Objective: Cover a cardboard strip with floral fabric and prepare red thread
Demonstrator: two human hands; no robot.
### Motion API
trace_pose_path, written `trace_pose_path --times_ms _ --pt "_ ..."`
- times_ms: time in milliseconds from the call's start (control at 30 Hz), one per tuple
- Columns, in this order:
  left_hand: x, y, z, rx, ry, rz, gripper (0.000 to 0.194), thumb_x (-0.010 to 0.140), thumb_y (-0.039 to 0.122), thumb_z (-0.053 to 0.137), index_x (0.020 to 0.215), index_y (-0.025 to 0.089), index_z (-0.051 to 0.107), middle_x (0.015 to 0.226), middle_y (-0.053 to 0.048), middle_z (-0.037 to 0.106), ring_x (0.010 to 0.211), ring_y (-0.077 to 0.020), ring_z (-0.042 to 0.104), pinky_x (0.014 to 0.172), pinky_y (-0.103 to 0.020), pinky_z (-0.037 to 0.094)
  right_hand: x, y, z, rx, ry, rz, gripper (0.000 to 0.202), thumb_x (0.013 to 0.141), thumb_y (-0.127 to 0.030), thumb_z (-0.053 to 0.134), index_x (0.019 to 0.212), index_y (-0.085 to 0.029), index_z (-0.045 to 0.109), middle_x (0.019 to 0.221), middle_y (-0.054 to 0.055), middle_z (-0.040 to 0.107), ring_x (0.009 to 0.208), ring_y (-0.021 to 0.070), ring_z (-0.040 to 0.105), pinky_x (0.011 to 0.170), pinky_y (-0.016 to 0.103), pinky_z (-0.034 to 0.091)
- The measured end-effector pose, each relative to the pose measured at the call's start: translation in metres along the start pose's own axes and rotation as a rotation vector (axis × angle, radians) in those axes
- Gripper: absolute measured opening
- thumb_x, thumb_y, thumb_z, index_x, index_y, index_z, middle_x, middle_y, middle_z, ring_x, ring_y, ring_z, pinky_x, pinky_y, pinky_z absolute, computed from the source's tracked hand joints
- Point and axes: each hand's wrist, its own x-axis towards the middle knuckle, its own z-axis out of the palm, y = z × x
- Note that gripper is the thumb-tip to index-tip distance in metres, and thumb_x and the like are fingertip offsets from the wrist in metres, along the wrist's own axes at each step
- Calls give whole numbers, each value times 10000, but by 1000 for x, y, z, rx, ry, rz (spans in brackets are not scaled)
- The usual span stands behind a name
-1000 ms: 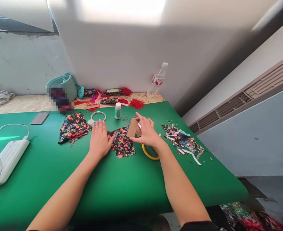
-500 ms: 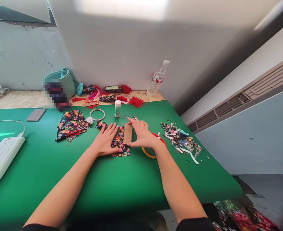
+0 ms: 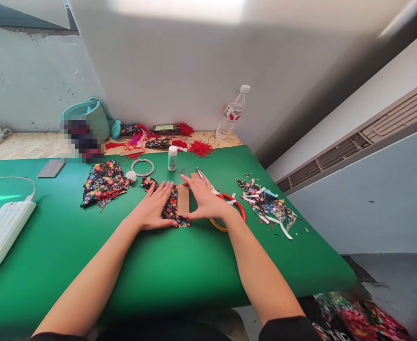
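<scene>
A green table point(image 3: 158, 274) is filling the foreground. Near its middle, a flowered cloth point(image 3: 172, 204) is lying under the left hand point(image 3: 152, 210), whose fingers are spreading flat and wide. The right hand point(image 3: 206, 201) is holding a cardboard strip point(image 3: 183, 201) by its two ends over the cloth's 3 o'clock side. From the cloth, a glue stick point(image 3: 172, 159) is standing at 12 o'clock; scissors point(image 3: 215, 190) are lying at 3 o'clock.

Black sleeves point(image 3: 284, 329) — bare hands point(image 3: 153, 207)
</scene>
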Motion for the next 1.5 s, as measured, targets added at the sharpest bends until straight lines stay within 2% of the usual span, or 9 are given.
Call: trace_pose_path --times_ms 233,467,800,933,1100,1200,1300,1500 --pt "0 -1 3 -17 -20 4 1105 714 725 455 1467 42 23 1528 -187 77 1417 -292 60 1146 -451 25 -1 -5 1 25 -138 24 1186 549 -467 796 1472 -228 90 1350 133 421 1289 330 308 1076 522 175" --pt "0 -2 3 -23 -25 -7 1093 722 711 457 1465 33 31 1527 -189 76 1419 -285 48 1145 -446 14 -2 -7 -3 35 -113 0 1204 555 -439 802 1476 -224 57 1353 133 430 1296 318 308 1087 514 158" --pt "-1 -2 4 -13 -7 -7 1076 734 729 426 1473 68 9 1530 -171 103 1420 -282 45 1142 -466 -17 -3 -6 0 1 -171 29 1222 549 -484 790 1482 -245 37 1388 151 408 1340 340 271 1083 554 121" --pt "-3 -8 5 1 25 -70 1007 774 728 357 1477 84 32 1532 -164 100 1419 -283 50 1143 -466 1 -3 -7 -1 6 -171 29 1221 559 -469 789 1482 -260 18 1398 144 395 1339 334 278 1084 554 126" --pt "-6 -19 4 26 37 -239 889 856 661 263 1462 26 119 1527 -178 116 1420 -271 41 1151 -444 64 -3 -7 -1 10 -191 38 1205 559 -443 797 1480 -240 48 1403 146 391 1338 322 280 1093 553 128" --pt "-8 -24 4 29 32 -332 867 869 640 261 1452 8 155 1522 -190 145 1416 -284 81 1146 -436 128 -3 -8 -2 15 -201 33 1194 565 -439 795 1479 -240 52 1410 149 377 1343 324 275 1093 564 120" --pt "-9 -29 4 27 46 -419 882 864 651 254 1448 -3 161 1512 -218 159 1406 -308 136 1128 -442 197 -3 -8 -2 16 -201 35 1182 574 -440 788 1478 -240 52 1356 142 426 1332 323 294 1096 566 113" --pt "-9 -31 -5 71 106 -389 798 890 583 259 1439 6 201 1497 -216 233 1401 -296 177 1128 -426 211 -4 -10 -2 -20 -185 31 1184 570 -465 781 1478 -245 53 1322 145 437 1311 350 310 1082 582 125"
